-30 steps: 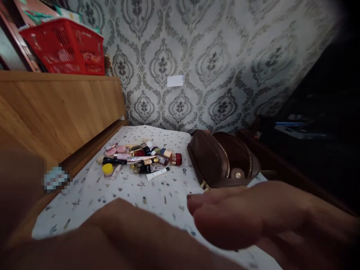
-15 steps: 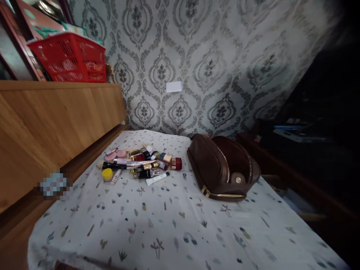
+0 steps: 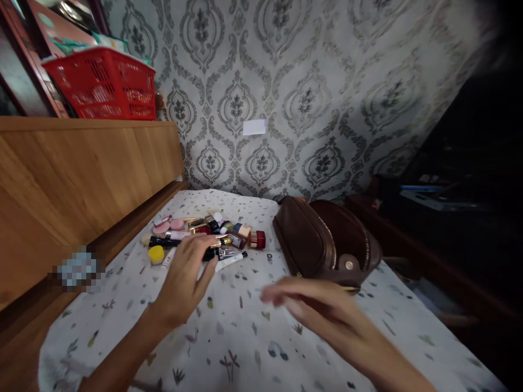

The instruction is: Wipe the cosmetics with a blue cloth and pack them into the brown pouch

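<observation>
My left hand point(image 3: 184, 280) is over the near edge of a pile of cosmetics, thumb apart from the fingers, holding nothing that I can see. Its fingers hide part of a white tube with a black cap point(image 3: 231, 261) and some dark tubes behind. A yellow-lidded jar point(image 3: 156, 254) sits just left of it, and a red-capped bottle point(image 3: 257, 239) marks the pile's right end. Somewhat blurred, my right hand point(image 3: 322, 305) stretches its fingers leftward in front of a brown cosmetic bag point(image 3: 302, 234). The bag's zipped top gapes open, and its lower front is partly covered by that hand.
Under everything lies a white patterned cloth point(image 3: 229, 332). A wooden cabinet point(image 3: 90, 174) borders the left side, with a red basket point(image 3: 102, 84) on top. Patterned wallpaper point(image 3: 237, 103) rises behind, and dark furniture point(image 3: 441, 261) stands at the right.
Both my hands have come into view from below, the left to the cosmetics and the right in front of the bag. The cosmetics and the bag rest where they were.
</observation>
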Available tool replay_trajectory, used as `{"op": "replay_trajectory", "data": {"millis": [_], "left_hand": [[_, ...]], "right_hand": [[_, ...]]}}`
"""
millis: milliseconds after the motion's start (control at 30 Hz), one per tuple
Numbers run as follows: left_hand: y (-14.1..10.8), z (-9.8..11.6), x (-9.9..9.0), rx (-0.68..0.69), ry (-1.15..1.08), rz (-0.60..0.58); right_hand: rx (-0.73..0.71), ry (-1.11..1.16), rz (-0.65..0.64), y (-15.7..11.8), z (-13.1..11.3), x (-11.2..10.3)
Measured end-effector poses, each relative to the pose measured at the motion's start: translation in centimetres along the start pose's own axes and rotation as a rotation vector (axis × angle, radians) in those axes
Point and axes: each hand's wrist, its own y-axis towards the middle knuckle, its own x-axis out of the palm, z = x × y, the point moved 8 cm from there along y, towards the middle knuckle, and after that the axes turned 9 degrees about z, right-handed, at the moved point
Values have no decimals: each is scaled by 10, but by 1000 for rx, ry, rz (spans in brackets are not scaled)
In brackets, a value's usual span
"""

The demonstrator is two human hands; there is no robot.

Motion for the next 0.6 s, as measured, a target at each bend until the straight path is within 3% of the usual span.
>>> {"op": "replay_trajectory", "data": {"millis": [33,167,267,400,600], "left_hand": [[2,-3,12,16,30,-16],[-4,-32,72,101,211,-142],[-16,-61,101,124,279,-226],[-20,-78,112,208,302,-253],[-9,-88,113,220,297,-215]], "right_hand": [[22,-42,-19,8,13,10],[-22,-428,116,43,77,47],[-23,-704,115,58,118,72],[-2,-888,181,77,144,72],[127,-873,212,91,181,57]]}}
